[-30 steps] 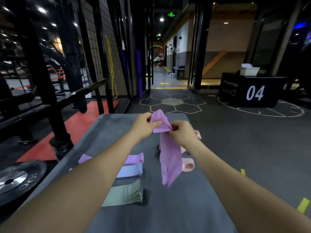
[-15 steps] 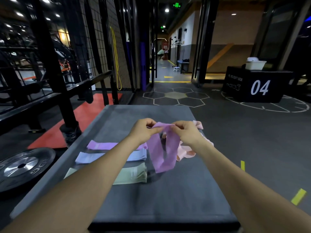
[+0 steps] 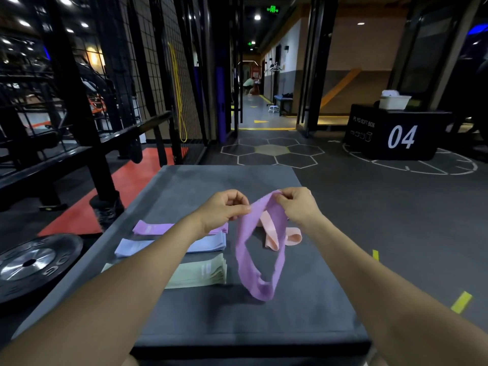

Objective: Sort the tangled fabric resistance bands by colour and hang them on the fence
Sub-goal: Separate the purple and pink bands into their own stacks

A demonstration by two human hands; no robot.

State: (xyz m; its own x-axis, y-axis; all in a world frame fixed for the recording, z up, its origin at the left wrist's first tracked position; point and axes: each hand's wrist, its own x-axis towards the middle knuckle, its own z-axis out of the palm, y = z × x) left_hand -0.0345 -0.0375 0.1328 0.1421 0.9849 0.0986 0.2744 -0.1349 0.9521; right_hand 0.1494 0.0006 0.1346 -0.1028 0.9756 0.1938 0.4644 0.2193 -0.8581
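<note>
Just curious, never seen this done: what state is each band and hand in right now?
Purple band: held up, hanging open as a loop.
Left hand: pinching the loop's top.
Right hand: pinching the loop's top.
Pink bands: loose, unsorted.
Purple pile, blue pile, green pile: flat on the mat.

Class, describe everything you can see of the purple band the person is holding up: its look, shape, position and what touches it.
The purple band is a wide closed loop of soft, matte, woven-looking fabric. It hangs open in an oval, its top edge pinched by the left hand and the right hand. Its lower end sags, slightly twisted, to about the grey platform; whether it touches is unclear. Pink bands show through and behind the loop, and flat purple, blue and green stacks lie to its left.
</note>
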